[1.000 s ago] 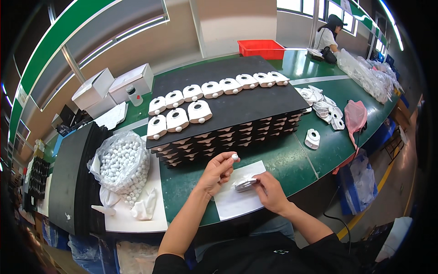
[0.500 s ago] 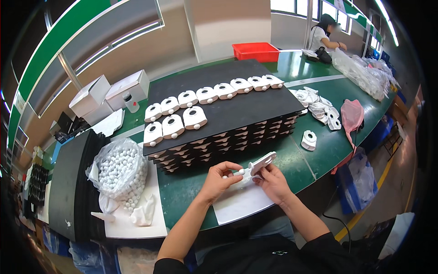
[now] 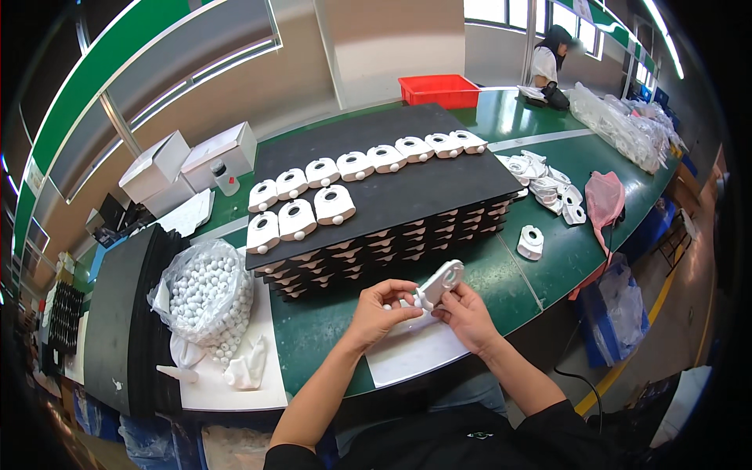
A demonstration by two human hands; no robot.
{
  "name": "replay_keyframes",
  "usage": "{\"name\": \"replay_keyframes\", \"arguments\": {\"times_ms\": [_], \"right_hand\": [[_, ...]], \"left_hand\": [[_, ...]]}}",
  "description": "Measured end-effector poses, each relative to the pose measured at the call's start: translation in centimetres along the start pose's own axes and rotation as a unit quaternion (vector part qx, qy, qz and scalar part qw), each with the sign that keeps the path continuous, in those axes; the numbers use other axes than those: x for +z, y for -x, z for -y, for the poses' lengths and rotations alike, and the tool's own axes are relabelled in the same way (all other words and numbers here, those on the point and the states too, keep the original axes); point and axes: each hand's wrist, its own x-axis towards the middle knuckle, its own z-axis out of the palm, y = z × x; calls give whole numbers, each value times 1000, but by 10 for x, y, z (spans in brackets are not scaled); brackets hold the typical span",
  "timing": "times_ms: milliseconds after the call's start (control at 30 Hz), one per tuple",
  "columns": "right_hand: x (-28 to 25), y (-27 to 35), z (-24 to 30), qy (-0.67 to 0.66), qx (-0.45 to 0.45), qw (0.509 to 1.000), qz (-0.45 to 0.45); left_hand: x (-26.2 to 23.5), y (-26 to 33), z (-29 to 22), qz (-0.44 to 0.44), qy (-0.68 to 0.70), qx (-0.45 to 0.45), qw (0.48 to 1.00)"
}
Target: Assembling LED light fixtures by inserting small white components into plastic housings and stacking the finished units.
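Note:
My right hand (image 3: 468,319) grips a flat white plastic part with a round hole (image 3: 446,280), tilted upright above the table's front edge. Against its lower left end my left hand (image 3: 381,315) pinches a small white ball (image 3: 421,299); the fingertips partly cover it. Another bit of white shows between the left fingers, too small to make out. Beneath both hands lies a white sheet (image 3: 411,352). One similar white part (image 3: 530,242) rests alone on the green table to the right.
Ahead, a black board stack (image 3: 407,188) bears rows of white parts with balls. At left stands a plastic bag of white balls (image 3: 205,286), beside more black boards (image 3: 117,321). White parts (image 3: 548,184) are heaped right, near a pink bag (image 3: 605,200). A co-worker (image 3: 548,59) sits far right.
The white part in my right hand has turned so its holed face shows more. My left fingers have moved slightly right, bringing the ball against the part's end.

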Motion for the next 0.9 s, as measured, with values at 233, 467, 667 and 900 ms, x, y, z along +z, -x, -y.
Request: {"name": "replay_keyframes", "arguments": {"times_ms": [233, 467, 667, 900], "right_hand": [[2, -1, 10, 69, 4, 997, 27], [24, -29, 53, 238, -162, 953, 91], [76, -92, 103, 413, -260, 873, 20], [80, -170, 97, 521, -162, 838, 21]], "left_hand": [[-4, 1, 7, 15, -7, -2, 1000], [0, -1, -7, -54, 86, -23, 995], [-26, 0, -4, -81, 333, -113, 932], [-32, -4, 1, -100, 426, -176, 882]]}}
